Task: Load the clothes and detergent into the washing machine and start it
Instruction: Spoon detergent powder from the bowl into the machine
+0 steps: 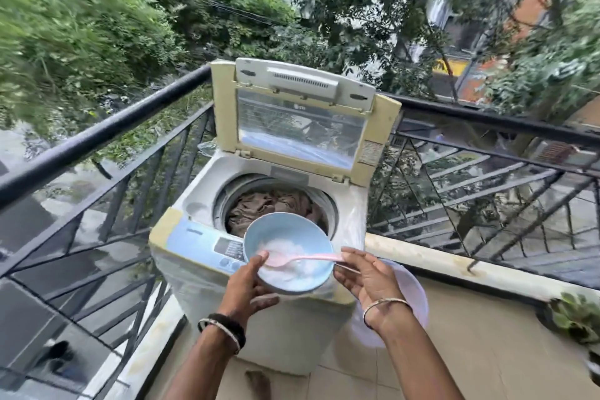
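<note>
Off to my left, the black railing (97, 130) slants past thick green foliage. Just right of it stands the washing machine (194, 208), wrapped in clear plastic, its blue control panel (207, 242) facing me. The lid (302, 127) is propped upright at the back, and brownish clothes (266, 204) lie heaped in the open drum.

My left hand (245, 286) grips a light blue bowl (285, 230), thumb hooked over the near rim and fingers curled beneath it. I hold the bowl above the machine's front edge, partly over the drum opening and tipped a little toward me. White detergent (292, 248) powder sits in the bottom of it.

A pink spoon (311, 258) lies across the bowl with its scoop resting in the powder and its handle reaching out over the right rim. My right hand (367, 279) pinches the end of that handle between thumb and fingertips. The two hands are close together, one on each side of the bowl.

Behind my right wrist a pale lilac tub (415, 295) sits on the tiled floor, partly hidden. At the far right edge, a potted plant (578, 315) stands by the low wall.
</note>
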`<action>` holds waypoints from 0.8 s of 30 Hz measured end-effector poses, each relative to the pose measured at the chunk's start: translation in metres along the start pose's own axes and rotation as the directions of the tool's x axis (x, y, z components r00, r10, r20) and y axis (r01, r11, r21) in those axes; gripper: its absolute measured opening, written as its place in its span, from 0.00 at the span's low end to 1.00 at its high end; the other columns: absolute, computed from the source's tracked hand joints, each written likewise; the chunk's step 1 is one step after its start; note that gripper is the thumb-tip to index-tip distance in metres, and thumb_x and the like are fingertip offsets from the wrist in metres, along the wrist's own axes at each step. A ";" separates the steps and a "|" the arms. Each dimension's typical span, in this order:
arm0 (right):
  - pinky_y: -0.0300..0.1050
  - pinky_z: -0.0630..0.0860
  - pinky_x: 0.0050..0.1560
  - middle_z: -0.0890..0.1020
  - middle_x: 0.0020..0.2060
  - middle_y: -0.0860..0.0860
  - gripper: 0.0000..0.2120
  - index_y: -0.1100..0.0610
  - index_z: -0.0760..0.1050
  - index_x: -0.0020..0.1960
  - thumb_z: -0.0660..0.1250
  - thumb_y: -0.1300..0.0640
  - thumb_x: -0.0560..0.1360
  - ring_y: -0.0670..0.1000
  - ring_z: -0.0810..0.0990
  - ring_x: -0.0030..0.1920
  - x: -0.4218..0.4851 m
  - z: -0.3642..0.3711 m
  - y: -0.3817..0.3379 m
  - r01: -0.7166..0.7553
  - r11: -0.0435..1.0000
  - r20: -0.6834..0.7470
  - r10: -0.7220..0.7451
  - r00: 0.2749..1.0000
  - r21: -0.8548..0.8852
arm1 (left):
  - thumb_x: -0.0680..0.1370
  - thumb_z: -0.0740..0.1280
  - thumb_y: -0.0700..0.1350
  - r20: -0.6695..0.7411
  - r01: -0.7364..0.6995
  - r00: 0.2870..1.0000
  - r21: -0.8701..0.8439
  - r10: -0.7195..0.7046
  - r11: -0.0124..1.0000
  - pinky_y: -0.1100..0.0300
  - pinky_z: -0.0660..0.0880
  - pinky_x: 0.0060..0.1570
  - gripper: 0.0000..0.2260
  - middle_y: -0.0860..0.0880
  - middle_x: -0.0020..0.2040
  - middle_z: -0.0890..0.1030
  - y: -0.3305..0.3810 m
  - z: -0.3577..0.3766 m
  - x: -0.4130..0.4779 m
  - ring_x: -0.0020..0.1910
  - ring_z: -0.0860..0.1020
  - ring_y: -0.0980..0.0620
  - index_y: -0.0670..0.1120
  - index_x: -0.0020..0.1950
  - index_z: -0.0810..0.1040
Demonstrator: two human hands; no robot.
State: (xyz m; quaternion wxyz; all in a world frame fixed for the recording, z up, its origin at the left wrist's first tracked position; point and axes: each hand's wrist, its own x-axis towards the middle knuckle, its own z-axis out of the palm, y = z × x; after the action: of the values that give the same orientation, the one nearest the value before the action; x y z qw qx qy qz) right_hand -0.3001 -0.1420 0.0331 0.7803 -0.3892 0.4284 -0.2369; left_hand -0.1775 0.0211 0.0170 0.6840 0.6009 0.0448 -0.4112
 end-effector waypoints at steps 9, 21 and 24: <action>0.43 0.82 0.33 0.82 0.32 0.55 0.08 0.66 0.79 0.51 0.68 0.63 0.75 0.52 0.82 0.32 0.084 0.078 0.008 -0.091 0.991 0.014 0.093 0.996 -0.098 | 0.77 0.65 0.48 -0.128 0.006 0.992 -0.044 -0.012 0.999 0.53 0.80 0.39 0.08 0.39 0.45 0.78 0.038 -0.052 0.073 0.39 0.78 0.43 0.44 0.50 0.78; 0.38 0.78 0.25 0.80 0.21 0.53 0.10 0.62 0.74 0.39 0.60 0.62 0.78 0.49 0.81 0.24 0.262 0.139 0.008 -0.269 0.946 -0.164 0.299 0.940 0.182 | 0.79 0.61 0.43 -0.211 0.031 0.977 0.048 -0.020 0.998 0.59 0.81 0.30 0.07 0.41 0.42 0.80 0.117 -0.081 0.182 0.40 0.79 0.44 0.43 0.47 0.77; 0.44 0.82 0.41 0.84 0.28 0.56 0.13 0.62 0.73 0.45 0.54 0.57 0.81 0.55 0.81 0.43 0.296 0.156 0.023 -0.319 0.887 -0.145 0.383 0.912 0.334 | 0.79 0.61 0.43 -0.199 0.058 0.979 0.050 -0.046 0.997 0.59 0.81 0.28 0.07 0.40 0.43 0.80 0.130 -0.085 0.195 0.40 0.79 0.44 0.42 0.48 0.77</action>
State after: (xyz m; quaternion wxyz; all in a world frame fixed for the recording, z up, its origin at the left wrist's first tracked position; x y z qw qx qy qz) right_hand -0.0125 -0.2736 -0.0777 0.8117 -0.1538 0.5292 -0.1934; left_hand 0.0676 -0.0132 -0.0121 0.6482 0.6562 0.1169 -0.3681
